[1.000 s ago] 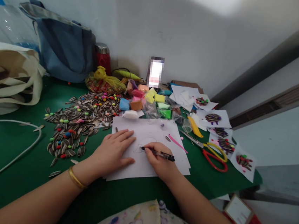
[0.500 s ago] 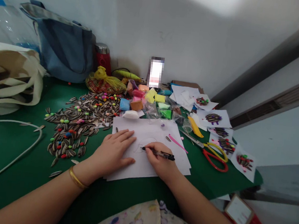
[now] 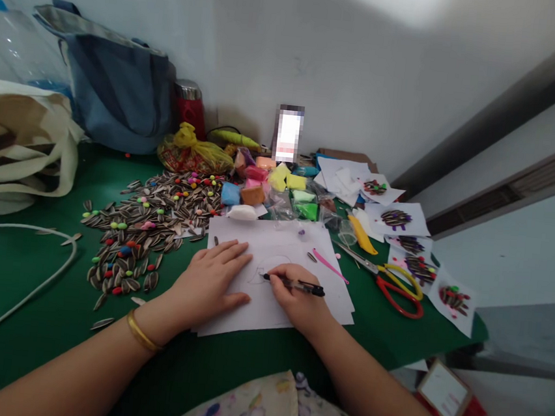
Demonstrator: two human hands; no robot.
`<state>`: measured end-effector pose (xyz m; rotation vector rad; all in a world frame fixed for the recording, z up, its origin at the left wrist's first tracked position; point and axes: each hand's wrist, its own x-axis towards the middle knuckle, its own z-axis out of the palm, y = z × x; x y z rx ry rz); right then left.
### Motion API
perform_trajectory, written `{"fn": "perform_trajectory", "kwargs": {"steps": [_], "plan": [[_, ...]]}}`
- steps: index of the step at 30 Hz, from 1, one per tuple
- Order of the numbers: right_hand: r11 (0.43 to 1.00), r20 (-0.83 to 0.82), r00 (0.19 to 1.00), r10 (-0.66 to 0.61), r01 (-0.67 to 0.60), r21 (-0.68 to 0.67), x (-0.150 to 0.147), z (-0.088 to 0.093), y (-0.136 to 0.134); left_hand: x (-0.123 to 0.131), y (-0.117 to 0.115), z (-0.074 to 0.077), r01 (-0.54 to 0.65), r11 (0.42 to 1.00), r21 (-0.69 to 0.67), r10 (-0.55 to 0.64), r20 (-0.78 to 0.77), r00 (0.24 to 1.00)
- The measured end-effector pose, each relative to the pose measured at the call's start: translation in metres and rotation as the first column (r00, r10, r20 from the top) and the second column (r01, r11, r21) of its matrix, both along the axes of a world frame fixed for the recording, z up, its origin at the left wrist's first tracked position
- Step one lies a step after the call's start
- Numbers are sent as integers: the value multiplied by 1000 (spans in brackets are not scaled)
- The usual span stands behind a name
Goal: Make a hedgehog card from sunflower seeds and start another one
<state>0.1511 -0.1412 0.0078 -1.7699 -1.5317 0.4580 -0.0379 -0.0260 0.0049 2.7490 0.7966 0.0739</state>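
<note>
My right hand (image 3: 298,296) grips a black pen (image 3: 294,284) with its tip on a sheet of white paper (image 3: 282,238), where a faint curved outline is drawn. My left hand (image 3: 211,280) lies flat with fingers stretched out, pressing the left part of the same paper. A gold bangle (image 3: 140,332) sits on my left wrist. The paper rests on a green table (image 3: 16,268).
A heap of sunflower seeds (image 3: 149,215) mixed with small coloured beads lies left of the paper. Coloured clay blocks (image 3: 270,184), red-and-yellow scissors (image 3: 395,286), a yellow tool (image 3: 362,234) and finished seed pictures (image 3: 397,219) lie right. Bags (image 3: 117,88), a red flask (image 3: 189,105) and a white cable (image 3: 29,289) are behind and left.
</note>
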Motion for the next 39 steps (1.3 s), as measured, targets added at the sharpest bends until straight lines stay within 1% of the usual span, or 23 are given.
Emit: {"fn": "perform_trajectory", "kwargs": {"steps": [8, 13, 16, 20, 23, 25, 27, 31, 34, 39], "plan": [[999, -47, 999, -20, 22, 36, 2, -1, -1, 0, 0, 0, -1, 1000, -14, 1, 22, 1000], [989, -132, 982, -136, 141, 33, 11, -1, -3, -1, 0, 0, 1, 1000, -17, 0, 48, 999], [983, -178, 969, -172, 179, 27, 16, -2, -3, -1, 1, -1, -2, 1000, -19, 3, 44, 999], [989, -188, 972, -141, 148, 27, 16, -2, -3, 0, 0, 0, -1, 1000, -17, 1, 17, 1000], [995, -156, 985, -78, 87, 49, 12, -1, -1, 0, 0, 1, -2, 1000, -17, 2, 17, 1000], [996, -134, 989, -59, 68, 61, 10, -1, 0, 0, 0, 1, -4, 1000, -17, 5, 19, 1000], [995, -140, 987, -81, 89, 51, 10, -1, 0, 0, 0, 1, -5, 1000, -14, 5, 21, 1000], [987, -205, 967, -152, 158, 13, 16, -2, -2, -1, 0, 1, 0, 1000, -17, 1, 33, 999], [983, -252, 951, -177, 183, 1, 20, -3, -4, -1, 0, 1, 0, 1000, -22, 0, 27, 1000], [970, -341, 915, -217, 242, 32, 24, -2, -5, -1, 0, 2, 1, 1000, -24, -1, 21, 1000]]}}
